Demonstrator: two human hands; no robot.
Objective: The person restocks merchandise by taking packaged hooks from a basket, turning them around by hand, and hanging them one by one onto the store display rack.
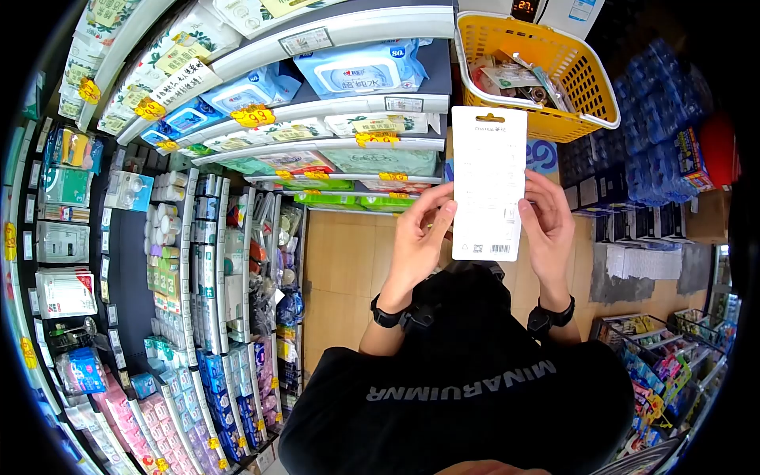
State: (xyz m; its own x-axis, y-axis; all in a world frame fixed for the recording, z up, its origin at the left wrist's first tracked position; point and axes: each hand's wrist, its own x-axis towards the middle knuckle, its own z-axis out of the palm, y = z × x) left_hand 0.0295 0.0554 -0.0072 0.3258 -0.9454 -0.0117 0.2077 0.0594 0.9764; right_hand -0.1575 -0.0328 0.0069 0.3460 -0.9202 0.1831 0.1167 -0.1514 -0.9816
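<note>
Both of my hands hold up a white blister card package (488, 186), its printed back facing me. A hanging slot is cut at its top, and a barcode and a square code sit near the bottom edge. My left hand (425, 229) pinches the left edge with the thumb on the front. On the opposite edge my right hand (548, 226) grips in the same way, fingers behind. What is on the card's far side is hidden. Just beyond the card stands a yellow plastic basket (594, 75) with several small packages in it.
Shelves to the front hold blue wipes packs (360, 70) and tissue packs, with yellow price tags. More shelving with packaged goods (67, 293) lines the left. Stacked bottled water (661, 111) stands at the right, above a rack of colourful snacks (661, 372). Tan floor (340, 277) shows between.
</note>
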